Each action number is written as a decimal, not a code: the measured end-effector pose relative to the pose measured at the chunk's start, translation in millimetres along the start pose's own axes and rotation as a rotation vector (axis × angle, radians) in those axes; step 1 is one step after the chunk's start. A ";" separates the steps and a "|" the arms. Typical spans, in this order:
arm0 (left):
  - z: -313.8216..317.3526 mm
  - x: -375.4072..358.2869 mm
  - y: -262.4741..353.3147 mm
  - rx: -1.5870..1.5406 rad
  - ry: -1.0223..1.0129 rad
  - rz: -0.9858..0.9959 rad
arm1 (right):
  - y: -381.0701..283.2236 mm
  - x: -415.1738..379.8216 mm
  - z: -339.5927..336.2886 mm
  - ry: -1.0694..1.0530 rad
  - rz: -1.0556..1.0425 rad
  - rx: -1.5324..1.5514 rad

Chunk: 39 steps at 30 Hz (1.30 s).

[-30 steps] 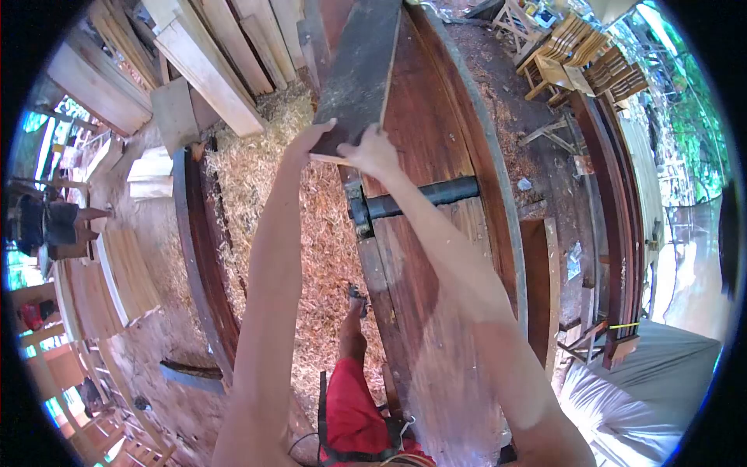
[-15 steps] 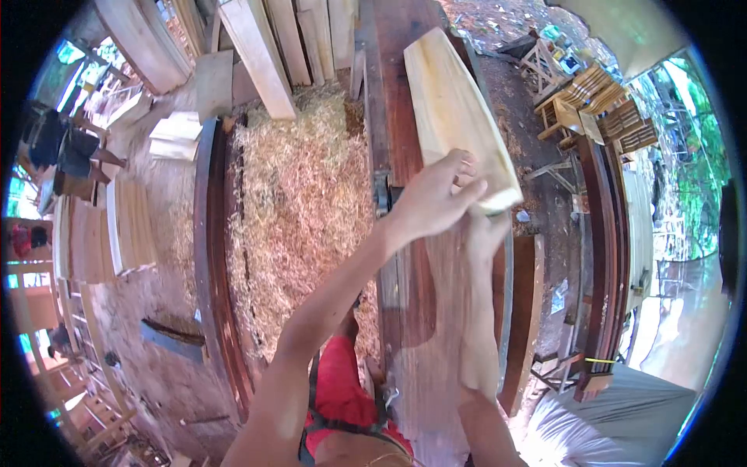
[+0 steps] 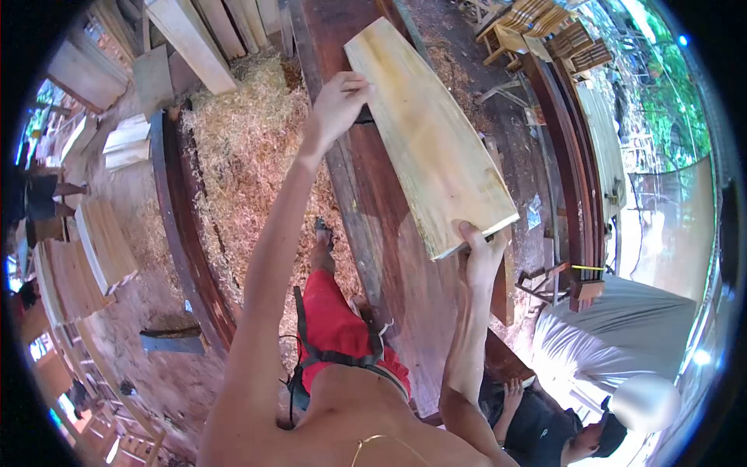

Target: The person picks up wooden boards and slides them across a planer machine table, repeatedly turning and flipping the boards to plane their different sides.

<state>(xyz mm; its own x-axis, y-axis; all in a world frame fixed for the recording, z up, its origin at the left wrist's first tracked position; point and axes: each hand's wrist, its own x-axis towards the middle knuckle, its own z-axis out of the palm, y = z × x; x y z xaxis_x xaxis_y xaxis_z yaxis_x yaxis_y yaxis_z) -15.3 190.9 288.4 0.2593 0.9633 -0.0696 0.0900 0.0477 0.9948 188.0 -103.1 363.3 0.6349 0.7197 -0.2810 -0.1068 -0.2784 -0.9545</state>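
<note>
A pale wooden board (image 3: 432, 140) lies slanted above the long dark workbench (image 3: 397, 311). My right hand (image 3: 481, 257) grips its near end, thumb on top and fingers underneath, where they are hidden. At the far left edge of the board is my left hand (image 3: 340, 105), its fingers drawn together with the tips right at the edge. Part of a small dark fitting (image 3: 364, 117) shows beside the bench below that hand.
Wood shavings (image 3: 249, 171) cover the ground left of the bench, bounded by a dark beam (image 3: 183, 226). Planks (image 3: 191, 43) lean at the back left. Dark beams (image 3: 572, 179) lie to the right. A person in a dark shirt (image 3: 537, 424) is at the lower right.
My left hand has moved from the board's near end to its far left edge. The board now lies more slanted, its near end held by my right hand. A person has come into view.
</note>
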 end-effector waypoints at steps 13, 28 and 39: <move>2.0 31.7 -63.6 -0.358 0.119 -0.411 | 35.3 -48.6 4.0 -0.323 -0.782 -0.856; 154.5 -379.8 -181.1 -0.659 -0.122 -0.674 | 198.5 -302.3 -305.3 -0.485 -0.835 -1.424; 225.2 -272.0 -199.5 1.187 -0.185 0.195 | 306.0 -262.6 -328.8 -0.764 -0.609 -1.357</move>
<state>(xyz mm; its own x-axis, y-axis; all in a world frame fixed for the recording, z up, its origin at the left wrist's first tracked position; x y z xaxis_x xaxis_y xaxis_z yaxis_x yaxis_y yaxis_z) 112.8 -140.1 92.2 0.4914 0.8703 -0.0326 0.8327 -0.4585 0.3105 240.3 -586.4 177.8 -0.2056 0.9326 -0.2966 0.9531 0.1220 -0.2771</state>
